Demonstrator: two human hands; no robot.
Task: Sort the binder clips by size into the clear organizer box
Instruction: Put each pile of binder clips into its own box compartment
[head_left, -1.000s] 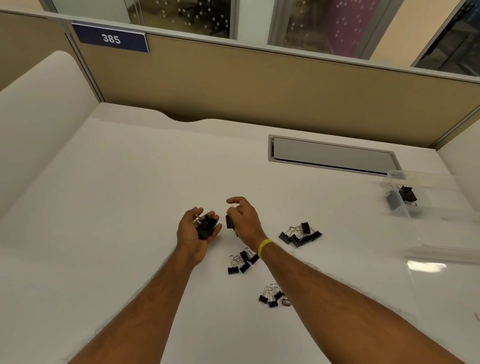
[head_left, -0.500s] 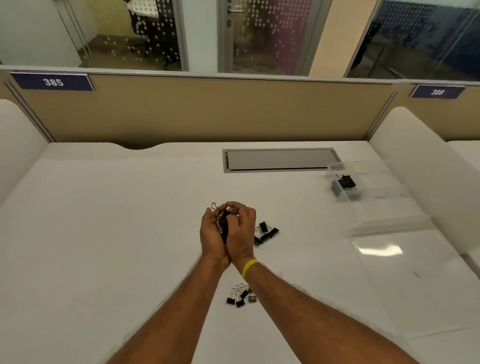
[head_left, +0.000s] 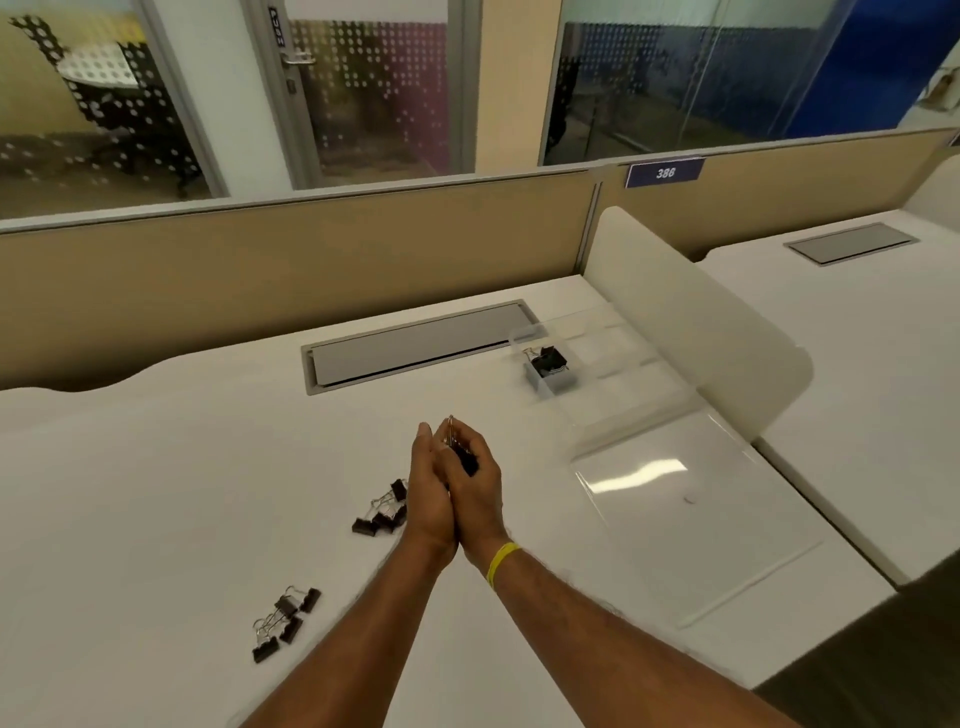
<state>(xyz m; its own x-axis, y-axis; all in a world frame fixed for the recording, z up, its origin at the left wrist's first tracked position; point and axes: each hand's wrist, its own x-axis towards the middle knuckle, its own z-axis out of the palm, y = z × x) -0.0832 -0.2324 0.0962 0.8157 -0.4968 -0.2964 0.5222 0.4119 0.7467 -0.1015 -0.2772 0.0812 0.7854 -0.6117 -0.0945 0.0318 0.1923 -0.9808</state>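
Binder clips (head_left: 465, 457) pressed between left hand (head_left: 430, 501), fingers flat, and right hand (head_left: 480, 501), fingers curled round them, organizer box (head_left: 639, 374) beyond

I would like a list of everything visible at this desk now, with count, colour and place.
desk: one, white
clear organizer box: one, transparent, desk's far right, lid open flat
boxed binder clips: few, black, one corner of the box
held binder clips: few, black and silver, between left hand and right hand
near clip heap: one, black, desk, just left of the hands
front clip heap: one, black, desk, front left
cable hatch: one, grey, desk's back
386 sign: one, blue, on beige partition
wristband: one, yellow, right wrist
left hand: one, flat against the right hand
right hand: one, curled over the held binder clips
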